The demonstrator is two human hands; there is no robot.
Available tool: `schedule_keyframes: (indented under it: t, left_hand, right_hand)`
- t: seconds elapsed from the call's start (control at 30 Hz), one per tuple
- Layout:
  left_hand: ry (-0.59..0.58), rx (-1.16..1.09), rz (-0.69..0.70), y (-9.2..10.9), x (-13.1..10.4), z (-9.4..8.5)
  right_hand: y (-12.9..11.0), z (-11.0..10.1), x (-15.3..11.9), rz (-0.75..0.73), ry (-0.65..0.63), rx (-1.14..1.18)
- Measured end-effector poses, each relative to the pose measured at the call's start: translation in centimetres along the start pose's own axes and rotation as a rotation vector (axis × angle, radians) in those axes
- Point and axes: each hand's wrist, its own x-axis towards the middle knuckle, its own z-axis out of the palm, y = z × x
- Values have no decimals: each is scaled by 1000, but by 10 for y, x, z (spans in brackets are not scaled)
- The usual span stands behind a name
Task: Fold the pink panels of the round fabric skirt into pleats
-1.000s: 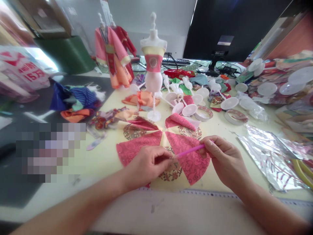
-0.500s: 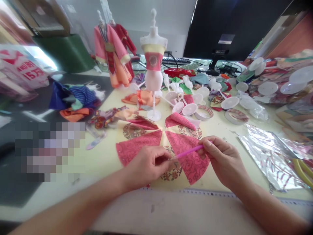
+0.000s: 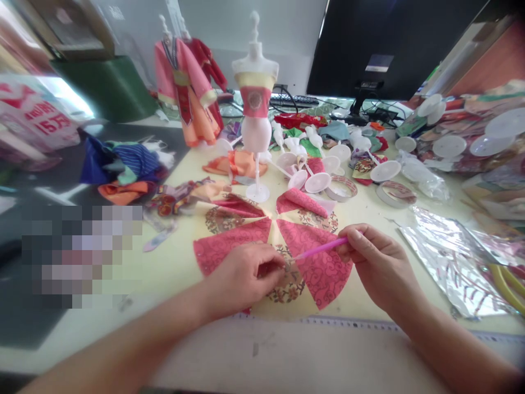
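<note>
My right hand (image 3: 375, 260) is closed around the back end of a slim pink pen-like tool (image 3: 322, 248). Its pale tip points left and hovers over the cloth, a small gap from my left fingertips. Resting on the cloth's near left part, my left hand (image 3: 246, 276) has its thumb and forefinger curled together; whatever is between them is too small or hidden to make out. Beneath both hands lies a round pleated piece of cloth (image 3: 324, 273), with crimson swirl-patterned wedges and cream floral wedges meeting at a pale centre. My left hand covers some of it.
Behind the cloth stands a small white dress form (image 3: 257, 134) in a crimson band. Doll robes (image 3: 184, 87) hang at back left. Tape rolls (image 3: 396, 194), a silvery sheet (image 3: 438, 268) and yellow-handled scissors (image 3: 506, 287) lie right. A ruler (image 3: 353, 324) runs along the front.
The pink tool's tip has drawn away from my left fingertips, up and to the right. My right hand shifted slightly right; my left hand stays nearly in place.
</note>
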Motion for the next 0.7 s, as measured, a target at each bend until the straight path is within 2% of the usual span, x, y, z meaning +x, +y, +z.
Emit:
schedule_keyframes:
  t: [0.2, 0.7]
  left_hand:
    - [11, 19, 5, 1, 1, -5]
    - [-62, 323, 107, -7, 2, -5]
  right_hand:
    - [0, -1, 2, 14, 9, -48]
    - [6, 2, 3, 0, 48, -102]
